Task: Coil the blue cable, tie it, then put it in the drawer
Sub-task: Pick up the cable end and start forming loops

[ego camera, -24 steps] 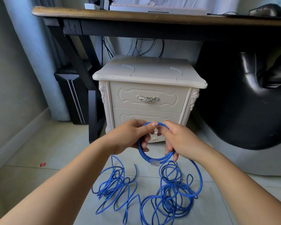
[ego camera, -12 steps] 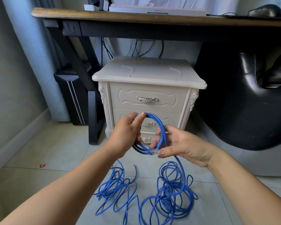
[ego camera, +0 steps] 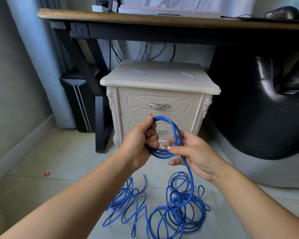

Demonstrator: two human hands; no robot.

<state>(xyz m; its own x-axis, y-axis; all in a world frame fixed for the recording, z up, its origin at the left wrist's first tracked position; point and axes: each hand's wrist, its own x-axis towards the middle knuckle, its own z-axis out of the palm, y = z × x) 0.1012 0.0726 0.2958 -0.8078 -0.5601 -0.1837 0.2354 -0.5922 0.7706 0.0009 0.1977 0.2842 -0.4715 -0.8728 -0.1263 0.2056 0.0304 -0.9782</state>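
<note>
Blue cable: I see a small coil held in front of the nightstand, left hand curled around it, right hand pinching its lower strands. The rest lies tangled on the floor before the nightstand. Keyboard lettering above is unreadable.

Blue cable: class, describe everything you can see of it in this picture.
The blue cable is thin, round and smooth, plastic-sheathed by its look. A few turns form a small upright coil, gripped on one side by the left hand and pinched on the other by the right hand. One strand hangs from there to a loose tangled heap on the tiled floor.
</note>
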